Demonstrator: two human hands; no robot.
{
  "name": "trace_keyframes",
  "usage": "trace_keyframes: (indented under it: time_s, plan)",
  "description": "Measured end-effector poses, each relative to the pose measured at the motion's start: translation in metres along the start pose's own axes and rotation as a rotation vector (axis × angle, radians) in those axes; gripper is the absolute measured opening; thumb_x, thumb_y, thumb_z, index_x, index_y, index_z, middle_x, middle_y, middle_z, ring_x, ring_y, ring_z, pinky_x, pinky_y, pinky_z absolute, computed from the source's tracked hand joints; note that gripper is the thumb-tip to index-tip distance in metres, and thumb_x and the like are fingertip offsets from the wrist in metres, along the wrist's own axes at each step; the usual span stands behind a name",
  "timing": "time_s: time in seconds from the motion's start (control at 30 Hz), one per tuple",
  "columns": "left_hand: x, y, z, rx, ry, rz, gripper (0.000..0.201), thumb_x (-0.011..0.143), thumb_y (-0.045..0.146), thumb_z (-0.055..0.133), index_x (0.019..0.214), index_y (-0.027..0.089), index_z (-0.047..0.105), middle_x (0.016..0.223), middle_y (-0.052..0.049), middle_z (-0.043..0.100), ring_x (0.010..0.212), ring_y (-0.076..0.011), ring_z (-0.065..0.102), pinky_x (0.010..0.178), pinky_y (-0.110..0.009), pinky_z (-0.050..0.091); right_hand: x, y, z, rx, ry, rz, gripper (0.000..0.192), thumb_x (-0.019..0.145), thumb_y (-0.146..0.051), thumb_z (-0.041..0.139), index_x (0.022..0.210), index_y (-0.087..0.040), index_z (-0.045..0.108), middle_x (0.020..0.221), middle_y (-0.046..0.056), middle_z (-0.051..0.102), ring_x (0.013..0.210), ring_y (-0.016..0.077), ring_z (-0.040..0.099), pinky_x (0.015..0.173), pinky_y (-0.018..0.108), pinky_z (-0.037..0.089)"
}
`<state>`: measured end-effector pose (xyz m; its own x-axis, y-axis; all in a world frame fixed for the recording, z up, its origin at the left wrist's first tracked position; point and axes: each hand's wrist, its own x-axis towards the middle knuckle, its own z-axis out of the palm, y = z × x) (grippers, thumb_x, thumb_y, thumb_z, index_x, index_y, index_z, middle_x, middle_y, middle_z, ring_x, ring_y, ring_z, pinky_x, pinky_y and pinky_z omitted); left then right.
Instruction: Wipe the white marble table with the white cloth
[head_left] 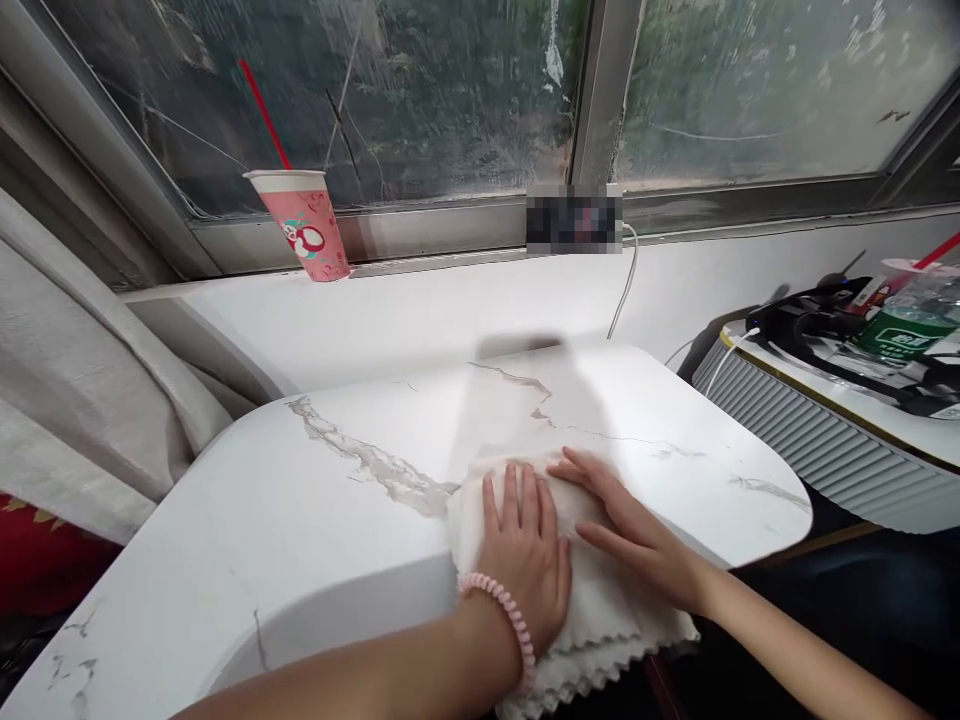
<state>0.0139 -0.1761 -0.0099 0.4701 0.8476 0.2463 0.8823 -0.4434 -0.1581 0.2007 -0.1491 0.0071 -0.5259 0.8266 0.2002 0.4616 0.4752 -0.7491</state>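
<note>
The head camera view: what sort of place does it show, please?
Probably an indoor room, perhaps in a home or dormitory: a window with a pale curtain beside it, a marble-patterned table below, and a pink cup with a red straw.

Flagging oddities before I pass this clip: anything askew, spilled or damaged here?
No spill shows. The window glass looks streaked and dirty, and a pixelated patch hides something at its frame. The cloth under the left hand partly overhangs the table.

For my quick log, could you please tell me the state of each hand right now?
Left hand: open, laid flat on the white cloth.
Right hand: open, resting on the same cloth.
</note>
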Motion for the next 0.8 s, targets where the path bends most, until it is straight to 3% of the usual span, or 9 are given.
trace_keyframes:
  time_s: [0.1,0.17,0.33,0.5,0.67,0.8]
  plan:
    - [0.013,0.011,-0.003,-0.073,-0.073,-0.004,0.061,0.097,0.037,0.030,0.147,0.003,0.040,0.153,-0.023,0.036,0.144,-0.0440,0.026,0.110,-0.070,0.023,-0.006,0.004,-0.004,0.022,0.047,0.087,0.073,0.099,-0.042,0.043,0.157,-0.031,0.002,0.151,0.010,0.045,0.143,0.0258,0.037,0.116,0.057,0.032]
    - [0.029,0.014,-0.007,-0.135,-0.155,-0.013,0.064,0.096,0.040,0.031,0.149,0.004,0.036,0.155,-0.023,0.032,0.145,-0.0451,0.023,0.110,-0.073,0.022,-0.003,0.008,-0.007,-0.061,0.072,0.105,0.073,0.098,-0.043,0.044,0.158,-0.030,0.003,0.152,0.010,0.044,0.144,0.0275,0.036,0.115,0.058,0.032]
    - [0.082,0.010,-0.010,-0.241,-0.304,-0.050,0.069,0.096,0.041,0.028,0.154,0.004,0.023,0.161,-0.019,0.017,0.148,-0.0410,0.012,0.116,-0.069,0.010,0.023,0.029,-0.015,-0.378,0.104,0.047,0.054,0.100,-0.043,0.035,0.151,-0.027,0.033,0.153,0.009,0.041,0.145,0.0291,0.032,0.120,0.060,0.019]
    - [0.108,0.004,0.000,-0.259,-0.292,-0.115,0.067,0.097,0.040,0.022,0.154,0.006,0.022,0.162,-0.015,0.017,0.150,-0.0365,0.010,0.119,-0.064,0.006,0.046,0.052,-0.022,-0.488,0.201,0.033,0.052,0.100,-0.046,0.034,0.144,-0.021,0.045,0.150,0.012,0.045,0.143,0.0300,0.035,0.118,0.056,0.028]
    - [0.127,-0.005,0.011,-0.283,-0.258,-0.165,0.066,0.096,0.039,0.023,0.153,0.005,0.025,0.162,-0.016,0.020,0.149,-0.0366,0.013,0.118,-0.064,0.006,0.072,0.071,-0.034,-0.507,0.154,-0.080,0.054,0.100,-0.046,0.030,0.142,-0.017,0.046,0.147,0.014,0.047,0.140,0.0302,0.038,0.118,0.054,0.028]
    - [0.153,-0.023,0.022,-0.356,-0.177,-0.193,0.065,0.095,0.042,0.028,0.150,0.007,0.033,0.159,-0.015,0.028,0.148,-0.0305,0.022,0.121,-0.058,0.007,0.103,0.092,-0.045,-0.487,0.164,-0.110,0.051,0.099,-0.043,0.029,0.139,-0.017,0.049,0.143,0.014,0.051,0.136,0.0296,0.043,0.116,0.053,0.032]
